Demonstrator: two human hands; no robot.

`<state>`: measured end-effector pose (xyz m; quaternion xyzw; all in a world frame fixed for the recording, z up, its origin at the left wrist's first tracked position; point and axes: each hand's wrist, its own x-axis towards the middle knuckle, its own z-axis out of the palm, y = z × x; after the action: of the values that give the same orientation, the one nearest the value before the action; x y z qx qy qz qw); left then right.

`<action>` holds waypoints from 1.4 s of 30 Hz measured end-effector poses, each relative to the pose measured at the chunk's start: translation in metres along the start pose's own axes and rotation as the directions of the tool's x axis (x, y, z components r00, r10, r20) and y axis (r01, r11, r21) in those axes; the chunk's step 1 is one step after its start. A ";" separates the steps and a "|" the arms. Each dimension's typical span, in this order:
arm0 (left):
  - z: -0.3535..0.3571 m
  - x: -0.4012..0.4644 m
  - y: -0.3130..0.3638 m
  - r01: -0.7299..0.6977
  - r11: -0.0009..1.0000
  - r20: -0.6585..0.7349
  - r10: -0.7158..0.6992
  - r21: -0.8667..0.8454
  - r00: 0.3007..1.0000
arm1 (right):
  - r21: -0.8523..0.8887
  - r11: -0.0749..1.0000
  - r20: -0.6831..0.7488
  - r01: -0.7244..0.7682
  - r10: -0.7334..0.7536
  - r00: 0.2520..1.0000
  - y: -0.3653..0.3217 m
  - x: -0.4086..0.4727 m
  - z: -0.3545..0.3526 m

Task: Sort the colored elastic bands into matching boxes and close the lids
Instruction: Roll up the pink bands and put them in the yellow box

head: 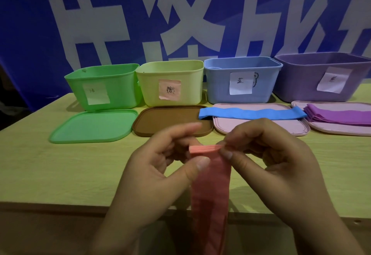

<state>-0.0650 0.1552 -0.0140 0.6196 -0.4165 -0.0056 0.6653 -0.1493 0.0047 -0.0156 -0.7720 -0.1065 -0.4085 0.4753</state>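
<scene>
Here, both hands meet over the near part of the wooden table [50, 174], pinching the top edge of a stack of pink elastic bands [208, 190]. The left hand [160, 172] has its thumb pressed on the front of the bands with the fingers curled behind. The right hand [267, 154] nips the upper right corner between thumb and forefinger. The bands hang straight down from the grip, past the table's front edge and out of the bottom of the view.

Beyond the hands four lids lie flat in a row: a green lid [94, 126] on the left, a brown lid [170, 118], a pink lid [261, 128], and a second pink lid [337, 130] at the far right. Blue bands [253, 113] lie stretched across the first pink lid, their left end reaching over the brown lid's corner. Purple bands [339, 115] rest in a pile on the second pink lid.

Behind the lids stand four open boxes, each with a paper label on its front: a green box [104, 86], a yellow-green box [170, 83] touching it, a blue box [243, 80], and a larger purple box [321, 78]. A blue banner [30, 24] with big white characters fills the background.
</scene>
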 end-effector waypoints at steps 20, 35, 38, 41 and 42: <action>0.002 0.004 -0.005 0.005 1.000 0.022 -0.005 0.013 1.000 | -0.103 0.995 0.091 0.002 0.007 0.996 0.008 0.001 0.000; 0.008 0.002 -0.013 0.021 0.997 0.023 -0.020 -0.070 1.000 | 0.070 0.997 0.166 -0.037 0.025 0.986 0.007 0.001 -0.011; 0.010 0.001 -0.012 0.103 0.979 0.068 -0.092 -0.176 0.993 | 0.074 0.997 0.127 -0.028 0.018 0.992 0.007 0.001 -0.008; 0.011 0.001 -0.012 0.224 0.939 0.081 -0.209 -0.262 0.974 | 0.040 0.999 0.109 -0.010 0.006 0.994 0.007 0.001 -0.007; 0.011 0.002 -0.011 0.265 0.923 0.096 -0.247 -0.278 0.964 | 0.021 1.000 0.102 -0.003 0.000 0.995 0.007 0.001 -0.006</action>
<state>-0.0645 0.1424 -0.0240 0.5647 -0.3463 -0.1714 0.7292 -0.1478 -0.0048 -0.0179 -0.7867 -0.1346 -0.3669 0.4778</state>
